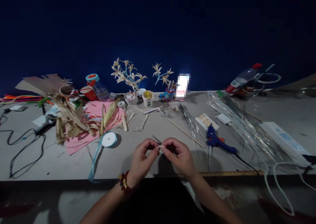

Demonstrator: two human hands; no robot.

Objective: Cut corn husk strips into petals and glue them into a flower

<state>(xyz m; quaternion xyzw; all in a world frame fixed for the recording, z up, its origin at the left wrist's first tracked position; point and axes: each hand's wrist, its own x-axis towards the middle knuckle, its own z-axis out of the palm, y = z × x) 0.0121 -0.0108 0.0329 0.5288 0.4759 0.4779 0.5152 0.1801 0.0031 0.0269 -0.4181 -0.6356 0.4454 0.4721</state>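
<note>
My left hand (143, 159) and my right hand (181, 157) meet low over the front middle of the table. Between their thumbs and forefingers they pinch a small pale strip (161, 146), its ends hidden by the fingertips. Just behind the fingers, a thin dark metal tip (156, 138) pokes out; the rest of that tool is covered. Left of my hands lies a roll of light blue ribbon (109, 139) with its tail hanging over the table edge. Dried corn husks (74, 118) are heaped on pink sheets (81, 141). A blue glue gun (221, 143) lies to the right.
Pale flower stems (127, 74) stand at the back beside a white tub (148, 99) and a lit screen (182, 87). Wires (190, 117) and a thin stick (185, 132) lie right of centre. A power strip (286, 140) and a tilted bottle (243, 79) are farther right; black cables (27, 155) loop at left.
</note>
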